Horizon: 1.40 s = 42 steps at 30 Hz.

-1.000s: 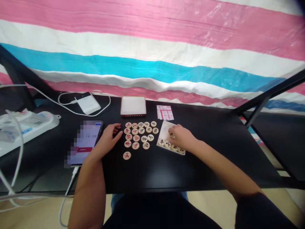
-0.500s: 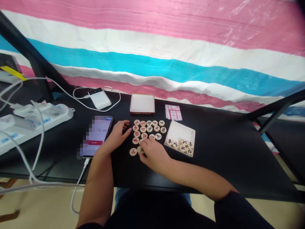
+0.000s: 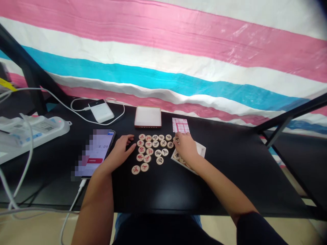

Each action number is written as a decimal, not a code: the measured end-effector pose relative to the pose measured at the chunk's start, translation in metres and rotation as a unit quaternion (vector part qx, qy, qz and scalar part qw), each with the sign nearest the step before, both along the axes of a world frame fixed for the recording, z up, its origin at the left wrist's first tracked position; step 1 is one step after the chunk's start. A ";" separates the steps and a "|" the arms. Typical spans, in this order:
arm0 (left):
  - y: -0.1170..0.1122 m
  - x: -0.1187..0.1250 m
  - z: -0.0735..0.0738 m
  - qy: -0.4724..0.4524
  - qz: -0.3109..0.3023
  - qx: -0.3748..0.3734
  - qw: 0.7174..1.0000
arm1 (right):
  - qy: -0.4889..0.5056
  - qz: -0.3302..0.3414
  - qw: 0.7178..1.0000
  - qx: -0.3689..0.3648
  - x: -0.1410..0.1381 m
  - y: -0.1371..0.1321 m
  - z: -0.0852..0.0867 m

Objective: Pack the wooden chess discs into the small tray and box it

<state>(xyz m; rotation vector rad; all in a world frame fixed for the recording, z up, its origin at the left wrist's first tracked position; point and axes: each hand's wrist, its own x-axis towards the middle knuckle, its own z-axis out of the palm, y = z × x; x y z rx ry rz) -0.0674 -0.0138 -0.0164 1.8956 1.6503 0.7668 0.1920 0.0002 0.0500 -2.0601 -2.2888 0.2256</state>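
Round wooden Chinese chess pieces, some with red characters and some with black, lie face up in loose rows on the black table. My left hand rests just left of them, holding nothing, its thumb apart from its curved fingers. My right hand reaches over the white box tray. Its fingertips are closed on a black-lettered Chinese chess piece beside the tray's upper left corner. Other pieces in the tray are partly covered by that hand.
A box lid stands at the back, with a red-printed paper to its right. On the left are a phone on a charging cable, a white power bank and a power strip with cords.
My right hand has moved right, from the near rows to the box tray. A red piece it was covering now shows beside another in the nearest row. My left hand stays put.
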 end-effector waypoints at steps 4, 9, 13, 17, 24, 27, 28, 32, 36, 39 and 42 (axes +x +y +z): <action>0.001 0.000 0.000 0.001 -0.001 -0.001 1.000 | -0.021 -0.001 1.000 -0.020 0.004 0.001 -0.001; 0.001 -0.002 -0.003 0.010 -0.004 0.011 1.000 | 0.002 0.016 1.000 -0.026 0.004 0.004 -0.005; 0.002 -0.003 -0.003 0.010 -0.004 0.007 1.000 | 0.068 0.008 0.998 0.000 0.013 0.001 0.000; 0.003 -0.002 -0.003 0.019 -0.007 0.007 1.000 | 0.098 -0.007 0.995 0.037 0.030 -0.021 0.010; 0.004 -0.002 -0.003 0.030 -0.007 0.013 0.999 | 0.093 0.059 0.993 -0.037 0.030 -0.050 0.003; 0.004 -0.002 -0.002 0.034 -0.012 0.009 0.999 | 0.072 0.073 0.993 -0.052 0.026 -0.048 0.002; 0.004 -0.002 -0.002 0.034 -0.012 0.008 0.999 | 0.070 0.077 0.993 -0.060 0.026 -0.046 0.003; 0.004 -0.002 -0.001 0.028 -0.012 0.005 1.000 | 0.085 0.081 0.990 -0.084 0.029 -0.040 0.005; 0.003 -0.001 -0.001 0.034 -0.011 0.007 0.999 | 0.103 0.077 0.987 -0.094 0.032 -0.036 0.004; 0.001 -0.001 0.000 0.032 -0.012 0.008 0.999 | 0.101 0.072 0.988 -0.095 0.033 -0.035 0.003; 0.000 0.000 0.001 0.031 -0.012 0.008 0.999 | 0.078 0.084 0.989 -0.095 0.032 -0.033 0.002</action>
